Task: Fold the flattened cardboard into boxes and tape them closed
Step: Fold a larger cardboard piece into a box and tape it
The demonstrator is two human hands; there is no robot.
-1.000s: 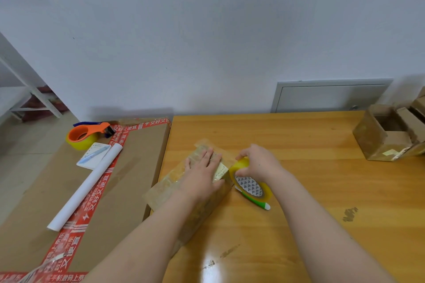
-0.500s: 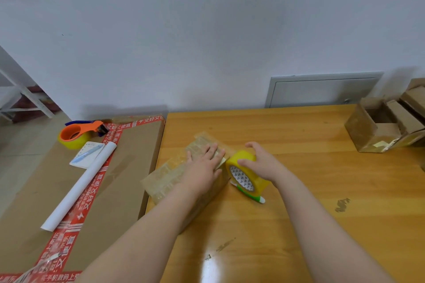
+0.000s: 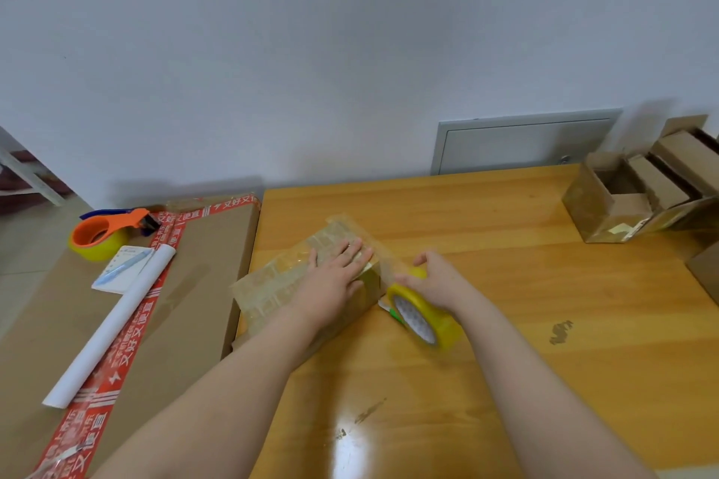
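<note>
Light, slick tape-wrapped cardboard box [image 3: 280, 284] we reckon, so our flat left hand [image 3: 334, 278] pins it, right hand [image 3: 437, 280] at 3 o'clock gripping the yellow tape roll [image 3: 432, 323].

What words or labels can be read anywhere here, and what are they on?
"又好又便宜": white characters on the red tape along the big cardboard carton.
Smaller print on that tape: too blurred to read.
Notepad heading: too small to read.
Pale label on the small taped box: unreadable.
</note>
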